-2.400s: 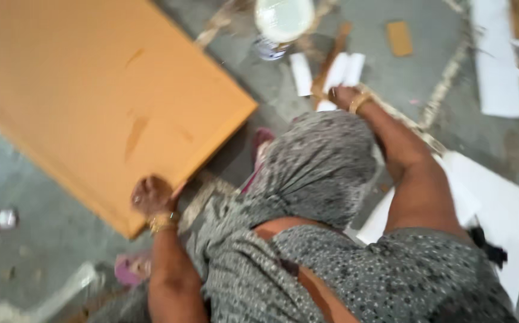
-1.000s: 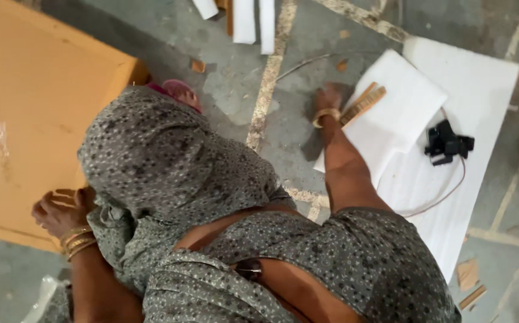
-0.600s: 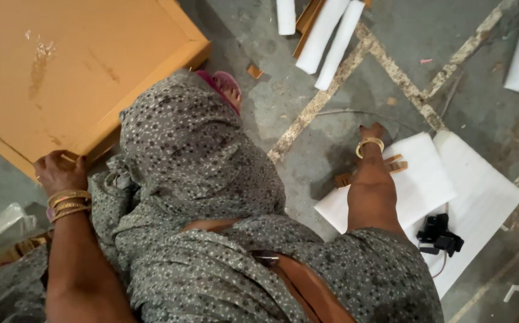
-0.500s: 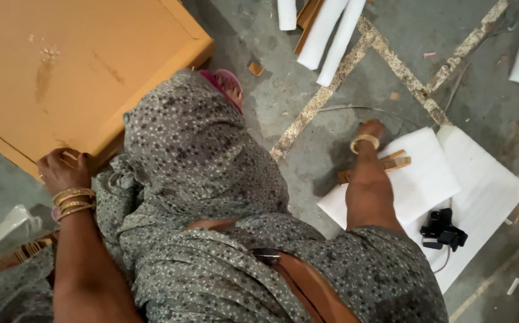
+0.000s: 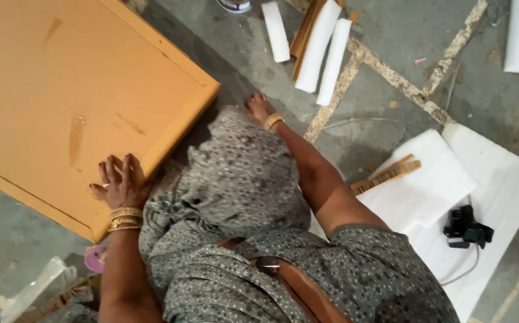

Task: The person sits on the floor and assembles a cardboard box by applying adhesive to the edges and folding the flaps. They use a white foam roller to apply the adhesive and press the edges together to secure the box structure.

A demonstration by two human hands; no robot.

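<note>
One orange wooden panel (image 5: 74,90) on the floor, left hand (image 5: 118,185) spread flat on its near edge, right hand (image 5: 259,109) open beside its corner, three white foam strips (image 5: 316,51) beyond.

I see one orange wooden panel (image 5: 62,101) lying flat on the grey floor, raised frame edge around it, surface scuffed with pale streaks, near corner pointing toward the knee.
</note>
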